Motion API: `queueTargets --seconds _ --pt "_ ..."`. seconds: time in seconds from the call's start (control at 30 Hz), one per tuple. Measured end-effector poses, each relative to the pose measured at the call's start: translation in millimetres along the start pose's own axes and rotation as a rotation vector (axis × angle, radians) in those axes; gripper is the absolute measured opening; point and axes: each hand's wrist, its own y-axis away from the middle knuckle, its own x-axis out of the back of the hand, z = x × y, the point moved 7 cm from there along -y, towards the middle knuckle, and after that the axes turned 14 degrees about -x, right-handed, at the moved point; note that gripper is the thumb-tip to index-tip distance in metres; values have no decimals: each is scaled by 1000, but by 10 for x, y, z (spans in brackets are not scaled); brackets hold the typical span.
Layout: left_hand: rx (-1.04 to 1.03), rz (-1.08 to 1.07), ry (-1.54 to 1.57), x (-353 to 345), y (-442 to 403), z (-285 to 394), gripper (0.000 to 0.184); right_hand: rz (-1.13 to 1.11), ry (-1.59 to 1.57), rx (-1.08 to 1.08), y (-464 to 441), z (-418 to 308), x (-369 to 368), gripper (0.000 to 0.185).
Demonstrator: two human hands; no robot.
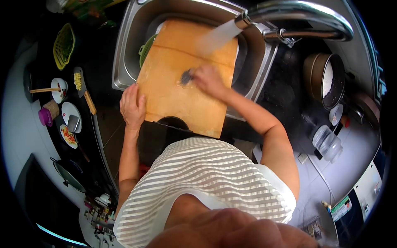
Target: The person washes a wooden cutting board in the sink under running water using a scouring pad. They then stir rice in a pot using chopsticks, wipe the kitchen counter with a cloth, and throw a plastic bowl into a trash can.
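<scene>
A wooden cutting board lies tilted across the sink, its cut-out handle edge toward my body. My left hand grips the board's left edge near the lower corner, thumb on top. In my right hand, slightly blurred by motion, is a dark grey scouring pad, pressed on the middle of the board. Water runs from the faucet onto the board's upper part. Behind the board, a green basket shows partly in the sink.
Left on the counter are a yellow-green basket, a knife with chopped yellow bits, a bowl with chopsticks and a plate of chopped food. To the right stand a pot with white contents and a clear plastic container.
</scene>
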Motion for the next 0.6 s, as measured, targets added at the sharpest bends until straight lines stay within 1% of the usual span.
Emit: queueTargets --seconds 0.07,0.1,0.17,0.23,0.3,0.33,0.4,0.43,0.5,0.53,0.6 --pt "-12 -5 12 -11 20 2 34 -228 271 -484 -257 898 121 13" --pt "-19 4 10 -4 27 -1 33 -5 179 -595 -231 1307 381 14" --pt "-30 5 -5 2 14 16 31 128 267 -376 -100 1154 401 12" --pt "-34 -34 4 -34 -4 25 29 10 130 -286 229 535 286 13" --pt "-47 -45 6 -23 -6 43 28 -40 -56 -175 620 -57 287 18" --pt "-52 -40 3 -26 -20 52 27 -42 -54 -178 630 -9 290 18" --pt "-52 -37 2 -37 -17 56 26 84 119 -181 578 252 382 22" --pt "-54 -33 -7 -33 -14 52 26 25 221 -418 415 585 412 26" --pt "-39 -36 -6 -30 -4 54 26 210 126 -374 361 779 485 27" --pt "-29 -33 -6 -29 -15 42 25 203 117 -358 385 657 489 27" --pt "3 -22 -14 -27 8 8 25 5 -127 -320 616 240 352 28"
